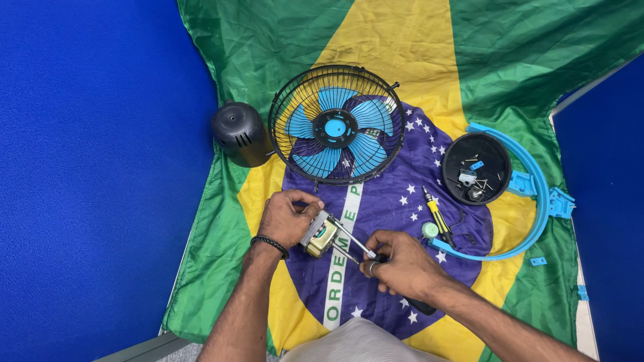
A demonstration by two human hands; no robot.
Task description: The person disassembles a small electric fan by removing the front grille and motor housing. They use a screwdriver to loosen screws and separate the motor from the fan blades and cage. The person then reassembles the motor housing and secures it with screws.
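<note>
While the left hand [287, 218] grips a small motor [320, 234] at lower centre, right-hand [401, 265] fingers [373, 267] clench a screwdriver [359, 247] against it.

housing [240, 134] left of fan [335, 125], lid [476, 167] right

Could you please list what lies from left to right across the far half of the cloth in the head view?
Dark motor cover → black fan cage with blue blades → round black tray of small parts → blue curved ring.
</note>
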